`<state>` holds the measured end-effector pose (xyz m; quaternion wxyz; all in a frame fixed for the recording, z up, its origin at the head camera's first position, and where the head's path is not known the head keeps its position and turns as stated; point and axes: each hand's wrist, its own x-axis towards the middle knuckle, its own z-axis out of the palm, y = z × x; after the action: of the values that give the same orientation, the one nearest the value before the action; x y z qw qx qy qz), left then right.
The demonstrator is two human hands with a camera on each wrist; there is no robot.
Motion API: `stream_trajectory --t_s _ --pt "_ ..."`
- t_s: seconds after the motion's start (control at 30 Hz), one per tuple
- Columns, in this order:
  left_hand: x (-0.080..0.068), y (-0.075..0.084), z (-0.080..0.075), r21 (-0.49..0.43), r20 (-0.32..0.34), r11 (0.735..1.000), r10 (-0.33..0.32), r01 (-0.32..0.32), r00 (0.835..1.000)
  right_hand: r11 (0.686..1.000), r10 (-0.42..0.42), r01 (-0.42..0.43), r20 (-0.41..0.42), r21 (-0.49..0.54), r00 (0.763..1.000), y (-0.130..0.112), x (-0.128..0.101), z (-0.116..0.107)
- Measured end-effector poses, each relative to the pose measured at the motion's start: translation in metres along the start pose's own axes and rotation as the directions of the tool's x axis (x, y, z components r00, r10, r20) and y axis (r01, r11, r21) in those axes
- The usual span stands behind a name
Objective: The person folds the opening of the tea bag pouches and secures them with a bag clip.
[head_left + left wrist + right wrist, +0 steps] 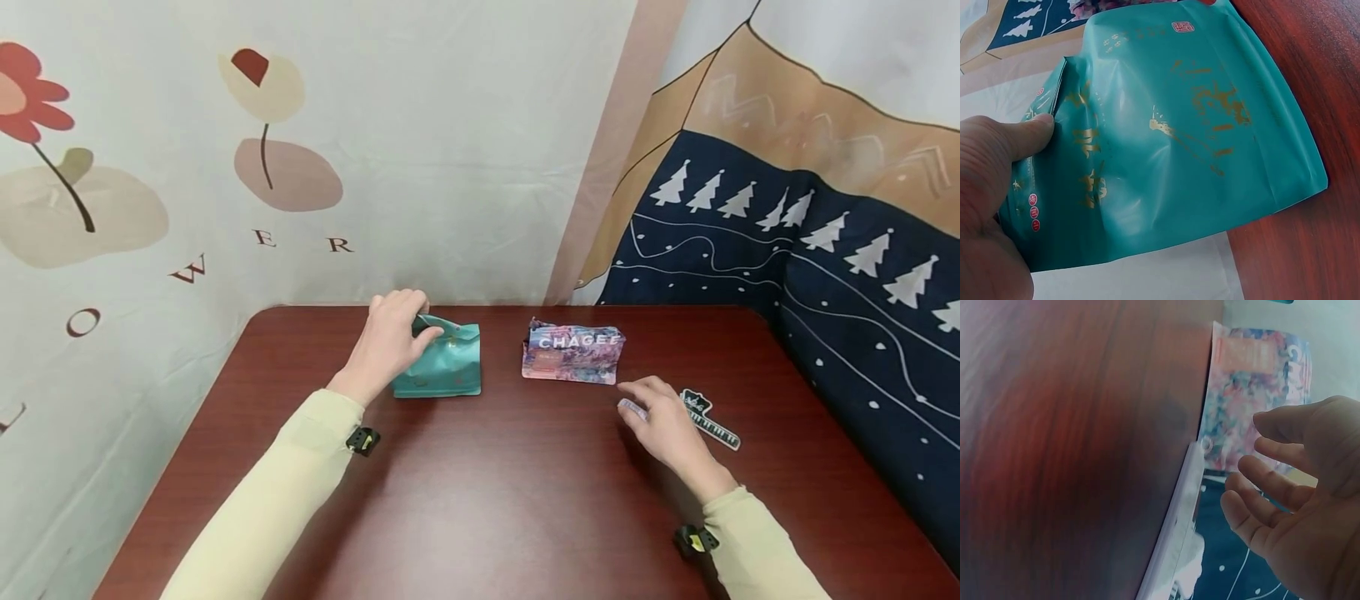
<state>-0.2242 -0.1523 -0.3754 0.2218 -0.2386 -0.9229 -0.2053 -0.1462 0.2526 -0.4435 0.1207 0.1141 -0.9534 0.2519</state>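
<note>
My left hand (pixel 386 342) grips the folded top of a teal pouch (pixel 442 371). In the left wrist view, the thumb presses on the fold of the pouch (pixel 1166 125), which bears gold markings; the other fingers are mostly hidden behind it. My right hand (pixel 667 425) hovers low over the table with loosely bent fingers and nothing in its grasp. Partly under it lies a pale lavender bar (pixel 633 408), seen edge-on as a long bar (pixel 1175 519) in the right wrist view. Just right of that hand is a black-and-white clip with a piano-key pattern (pixel 716 427).
A pink and blue CHAGEE pouch (pixel 573 354) stands near the table's back edge, between the two hands. The dark red wooden table (pixel 480 500) meets a pale printed curtain (pixel 450 167) behind and a navy tree-patterned cloth (pixel 862 333) at right.
</note>
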Motion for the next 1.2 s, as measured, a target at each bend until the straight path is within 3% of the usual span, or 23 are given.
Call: stream_trajectory --t_s 0.2,0.47,0.73,1.2 --pt "-0.001 -0.001 0.001 0.006 -0.001 1.0 0.001 -0.001 1.0 0.999 0.037 -0.036 0.007 -0.032 0.999 0.008 -0.004 -0.008" --pt "0.0 -0.001 0.0 0.018 0.015 1.0 -0.002 0.002 1.0 0.999 0.007 -0.009 -0.031 -0.044 0.999 0.023 -0.009 -0.016" --pt "0.0 0.0 -0.001 0.025 0.027 1.0 -0.01 0.01 1.0 0.999 0.027 -0.027 -0.006 -0.041 1.0 0.032 -0.012 -0.018" --pt "0.0 0.0 -0.002 0.017 0.012 1.0 -0.002 0.002 1.0 0.983 0.167 -0.159 0.087 -0.093 0.982 0.041 -0.012 -0.023"
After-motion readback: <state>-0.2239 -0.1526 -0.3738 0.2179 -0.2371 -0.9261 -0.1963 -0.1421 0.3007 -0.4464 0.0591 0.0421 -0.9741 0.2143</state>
